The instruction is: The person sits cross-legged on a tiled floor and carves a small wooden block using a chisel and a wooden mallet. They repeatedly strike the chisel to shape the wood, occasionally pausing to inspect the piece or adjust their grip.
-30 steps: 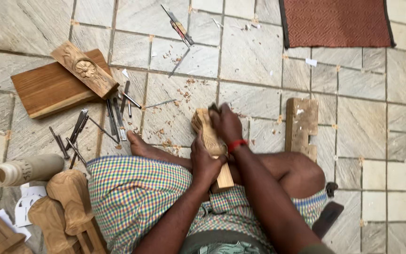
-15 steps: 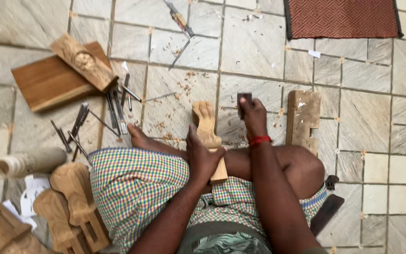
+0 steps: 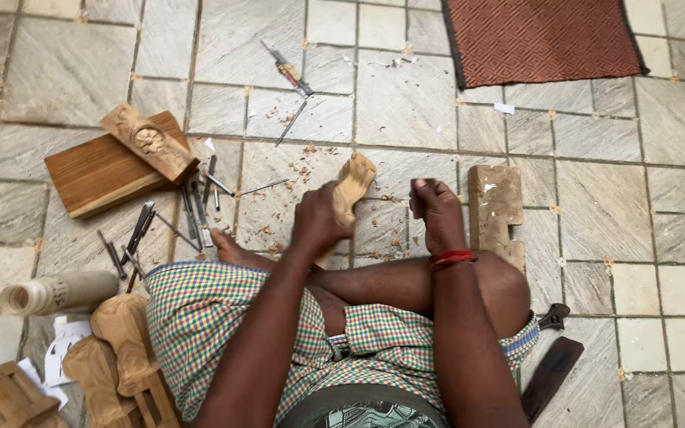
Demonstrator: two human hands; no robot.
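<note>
Two hands, left hand gripping carved wood piece, right hand fisted, contents hidden.

Green-and-yellow checked cloth near, red thread on the wrist, pale tan carving, grey stone tiles, possibly diamond-patterned rust-red mat far right.
</note>
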